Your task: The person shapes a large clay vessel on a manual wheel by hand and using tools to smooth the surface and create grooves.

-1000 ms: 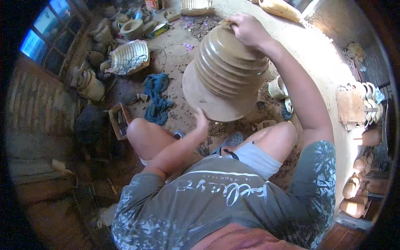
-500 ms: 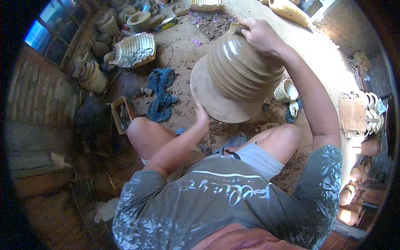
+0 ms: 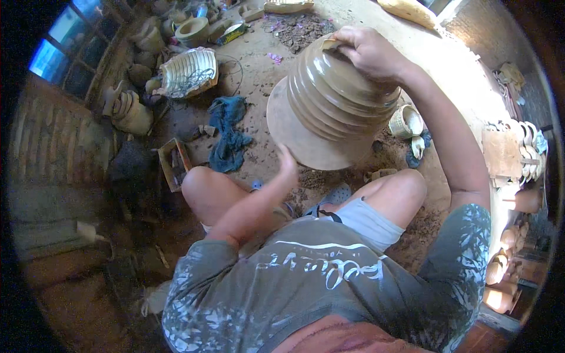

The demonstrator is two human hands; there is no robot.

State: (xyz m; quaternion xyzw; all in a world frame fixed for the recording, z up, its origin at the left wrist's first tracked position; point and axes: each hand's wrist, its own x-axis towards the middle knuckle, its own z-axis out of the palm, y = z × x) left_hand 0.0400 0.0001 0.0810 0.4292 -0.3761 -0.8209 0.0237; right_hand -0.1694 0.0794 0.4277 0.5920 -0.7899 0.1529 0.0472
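Note:
A large wet clay pot (image 3: 341,88) with thick horizontal ridges stands on a round flat turning wheel (image 3: 288,126) before me. My right hand (image 3: 371,56) reaches over the far side of the pot's top. Its fingers are closed on a thin tan piece (image 3: 331,43) at the rim; whether that is a cloth or a scraper I cannot make out. Low at the near left edge of the wheel is my left hand (image 3: 286,167), slightly blurred, fingers stretched against the edge. The pot's inside is hidden by my right hand and the wall.
A small bucket (image 3: 406,122) stands right of the wheel. Dark blue cloth (image 3: 228,132) and a wooden box (image 3: 175,165) lie left. A ridged pale vessel (image 3: 189,72) and a clay bowl (image 3: 193,31) sit farther back. Loose clay (image 3: 299,32) covers the far floor; stacked pottery (image 3: 500,259) lines the right.
The view has shifted slightly. Both hands keep nearly the same places at the pot's rim and the wheel's edge; the pot and wheel appear a little farther left.

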